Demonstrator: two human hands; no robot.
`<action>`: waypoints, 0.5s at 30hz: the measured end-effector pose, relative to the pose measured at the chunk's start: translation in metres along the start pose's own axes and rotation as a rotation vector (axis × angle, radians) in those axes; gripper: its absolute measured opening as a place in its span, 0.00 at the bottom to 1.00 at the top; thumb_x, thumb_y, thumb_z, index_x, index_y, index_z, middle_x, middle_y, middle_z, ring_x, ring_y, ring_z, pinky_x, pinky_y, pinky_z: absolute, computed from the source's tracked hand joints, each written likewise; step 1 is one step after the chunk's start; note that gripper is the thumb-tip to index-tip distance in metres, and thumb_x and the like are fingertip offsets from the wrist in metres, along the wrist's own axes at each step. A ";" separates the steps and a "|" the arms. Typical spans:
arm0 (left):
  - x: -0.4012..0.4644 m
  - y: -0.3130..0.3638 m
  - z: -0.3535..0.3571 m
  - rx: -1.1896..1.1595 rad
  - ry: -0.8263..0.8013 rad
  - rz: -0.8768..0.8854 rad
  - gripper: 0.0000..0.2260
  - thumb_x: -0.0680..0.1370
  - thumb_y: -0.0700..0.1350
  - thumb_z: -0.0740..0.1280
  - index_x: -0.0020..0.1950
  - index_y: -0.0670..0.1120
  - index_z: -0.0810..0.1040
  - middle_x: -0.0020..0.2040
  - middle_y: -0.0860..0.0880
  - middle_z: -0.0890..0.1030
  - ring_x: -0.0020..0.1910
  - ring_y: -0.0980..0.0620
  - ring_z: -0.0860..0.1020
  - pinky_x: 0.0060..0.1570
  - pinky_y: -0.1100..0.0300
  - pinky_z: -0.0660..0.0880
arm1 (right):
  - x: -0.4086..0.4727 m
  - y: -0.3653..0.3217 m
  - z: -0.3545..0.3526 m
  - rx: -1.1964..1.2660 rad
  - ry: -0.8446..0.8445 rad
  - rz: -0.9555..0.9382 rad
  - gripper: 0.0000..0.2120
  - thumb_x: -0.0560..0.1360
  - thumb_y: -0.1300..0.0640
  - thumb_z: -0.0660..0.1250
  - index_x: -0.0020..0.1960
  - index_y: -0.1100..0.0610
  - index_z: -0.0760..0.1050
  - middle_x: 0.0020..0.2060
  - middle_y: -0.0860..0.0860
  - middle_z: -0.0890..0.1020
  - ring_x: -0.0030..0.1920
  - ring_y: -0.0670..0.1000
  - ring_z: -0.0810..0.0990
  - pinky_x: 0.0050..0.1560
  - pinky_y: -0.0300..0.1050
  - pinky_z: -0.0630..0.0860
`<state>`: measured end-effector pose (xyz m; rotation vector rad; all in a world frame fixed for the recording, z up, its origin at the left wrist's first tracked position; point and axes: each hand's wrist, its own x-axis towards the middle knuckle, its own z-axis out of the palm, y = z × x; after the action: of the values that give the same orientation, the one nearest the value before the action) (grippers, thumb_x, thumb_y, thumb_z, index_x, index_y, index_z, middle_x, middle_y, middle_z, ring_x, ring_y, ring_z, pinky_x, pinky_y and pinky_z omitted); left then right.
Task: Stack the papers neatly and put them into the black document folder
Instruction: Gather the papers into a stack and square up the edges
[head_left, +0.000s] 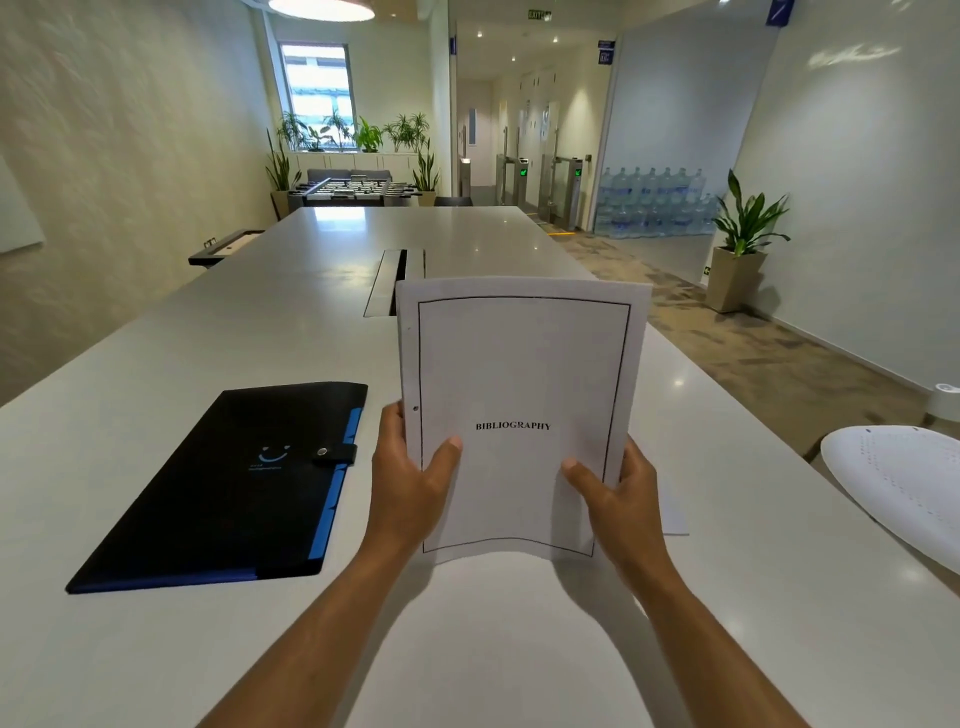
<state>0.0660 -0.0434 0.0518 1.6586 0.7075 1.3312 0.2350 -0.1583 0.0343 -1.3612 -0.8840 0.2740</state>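
Observation:
I hold a stack of white papers (519, 364) upright over the table, its bottom edge resting on or just above the surface; the front sheet reads "BIBLIOGRAPHY" inside a black border. My left hand (408, 483) grips the stack's left edge, thumb on the front. My right hand (618, 493) grips the right edge the same way. A black document folder (228, 488) with blue tabs lies flat to the left, its snap strap fastened. Behind my right hand another white sheet (675, 512) lies on the table, mostly hidden.
The long white table (260, 322) has a cable slot (392, 283) just beyond the papers. A white perforated chair back (898, 483) stands at the right edge. Far off are plants, a foosball table and water bottles.

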 end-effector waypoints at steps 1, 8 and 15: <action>0.002 -0.002 0.000 0.002 0.001 -0.002 0.19 0.75 0.39 0.69 0.62 0.50 0.67 0.55 0.52 0.78 0.53 0.57 0.79 0.48 0.67 0.78 | 0.002 0.000 -0.001 -0.013 0.003 -0.002 0.17 0.73 0.64 0.70 0.56 0.46 0.75 0.50 0.42 0.83 0.48 0.41 0.82 0.45 0.34 0.79; 0.032 -0.025 -0.003 0.142 -0.091 -0.263 0.18 0.75 0.39 0.69 0.62 0.49 0.69 0.47 0.50 0.79 0.45 0.54 0.80 0.47 0.58 0.79 | 0.035 0.005 -0.021 -0.089 0.059 0.153 0.13 0.72 0.61 0.70 0.50 0.45 0.75 0.43 0.42 0.83 0.40 0.42 0.83 0.35 0.32 0.78; 0.036 -0.069 -0.022 0.675 -0.027 -0.439 0.22 0.74 0.46 0.70 0.66 0.45 0.70 0.65 0.43 0.69 0.61 0.44 0.70 0.55 0.52 0.72 | 0.058 0.041 -0.062 -0.385 0.203 0.419 0.14 0.70 0.62 0.65 0.55 0.58 0.75 0.50 0.56 0.82 0.44 0.55 0.79 0.44 0.47 0.76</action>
<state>0.0605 0.0244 0.0087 1.8642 1.5232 0.7881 0.3288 -0.1564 0.0225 -1.8979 -0.4881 0.2886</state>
